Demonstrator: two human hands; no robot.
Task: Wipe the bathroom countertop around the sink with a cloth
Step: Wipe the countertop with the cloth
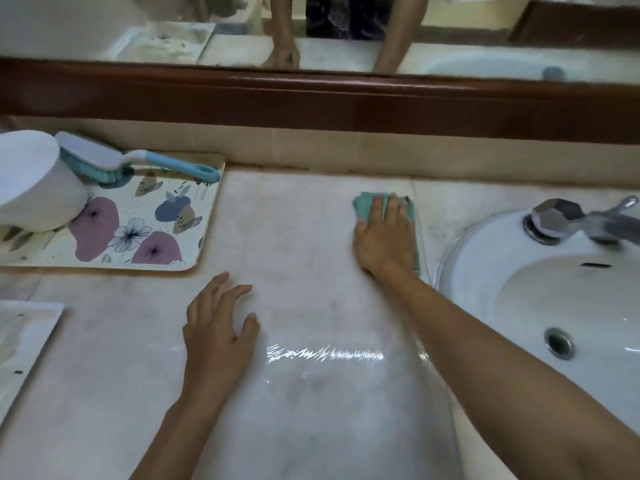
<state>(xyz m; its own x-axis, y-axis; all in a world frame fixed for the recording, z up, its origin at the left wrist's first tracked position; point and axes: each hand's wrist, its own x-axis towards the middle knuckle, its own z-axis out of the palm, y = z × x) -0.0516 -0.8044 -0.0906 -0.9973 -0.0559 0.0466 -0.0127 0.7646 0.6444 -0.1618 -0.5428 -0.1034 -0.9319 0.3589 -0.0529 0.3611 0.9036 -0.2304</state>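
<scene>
A pale, pinkish stone countertop runs across the view, with a bright streak of light reflected on its near middle part, where the surface looks glossy. Along the far edge stands a low beige tiled wall strip, and above it the dark wooden frame of a mirror, which reflects the person's arms.

The green cloth lies flat on the countertop toward the far side, just left of the sink. The right hand lies on top of it, palm down, fingers straight and close together, pressing it to the stone rather than gripping it. The left hand is nearer and further left, well apart from the cloth, its fingers spread and loosely bent, holding nothing; whether the fingertips touch the surface cannot be told.

The white sink is set into the right end of the countertop, with a chrome tap at its far rim and a metal drain in the bowl.

At the far left sits a flower-patterned tray. A white tub lies tilted on it, and a scrubbing brush with a blue and white handle leans against the tub. A white dish shows partly at the near left edge.
</scene>
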